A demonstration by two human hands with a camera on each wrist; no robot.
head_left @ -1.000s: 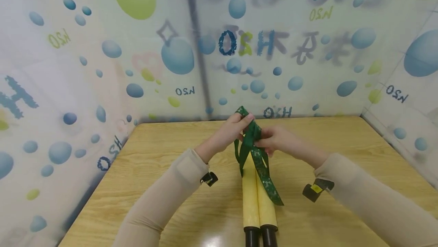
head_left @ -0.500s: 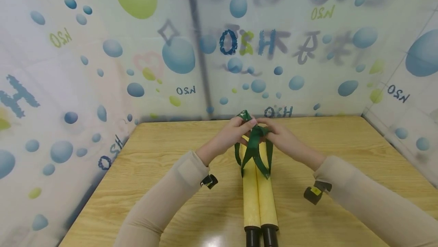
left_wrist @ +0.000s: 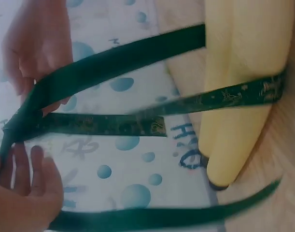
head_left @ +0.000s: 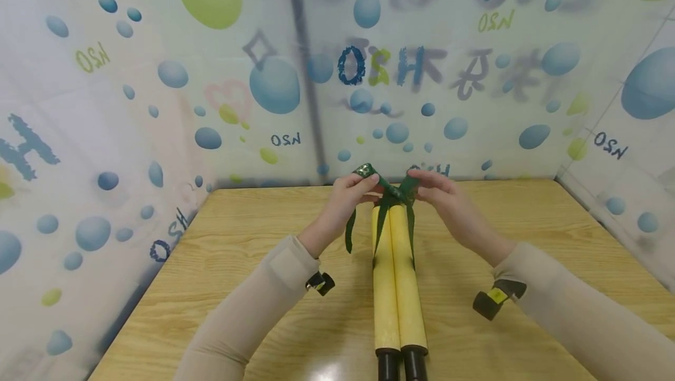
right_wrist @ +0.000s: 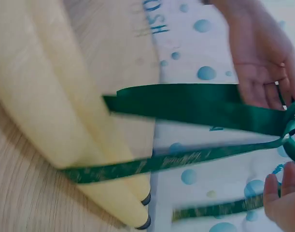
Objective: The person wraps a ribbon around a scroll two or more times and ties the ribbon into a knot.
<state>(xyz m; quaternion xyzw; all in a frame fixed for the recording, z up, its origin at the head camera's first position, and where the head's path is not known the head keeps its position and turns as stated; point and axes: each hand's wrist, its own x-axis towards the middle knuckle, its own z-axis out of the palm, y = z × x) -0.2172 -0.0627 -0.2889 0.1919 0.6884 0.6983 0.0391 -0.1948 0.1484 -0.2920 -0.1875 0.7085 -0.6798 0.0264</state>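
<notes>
In the head view, two yellow rods [head_left: 387, 299] with dark brown ends lie side by side. A green ribbon [left_wrist: 137, 58] with a gold print on one face passes around them, its bands rising to a knot [left_wrist: 24, 125] above their far end. My left hand [head_left: 337, 205] pinches the ribbon left of the knot between thumb and fingers, with a loose tail [left_wrist: 152, 217] hanging beside it. My right hand [head_left: 448, 202] holds another part of the ribbon right of the knot, its fingers fairly straight in the head view.
Under the rods is a wood-grain table [head_left: 263, 310], its far edge close to a pale wall covering [head_left: 221, 47] printed with blue and green drops. Dark cameras sit on both wrists, the right one [head_left: 490, 302] hanging below the sleeve.
My hands have moved apart, the left one leftward and the right one rightward. The long ribbon tail that hung over the right rod has been drawn up, and the knot looks tighter.
</notes>
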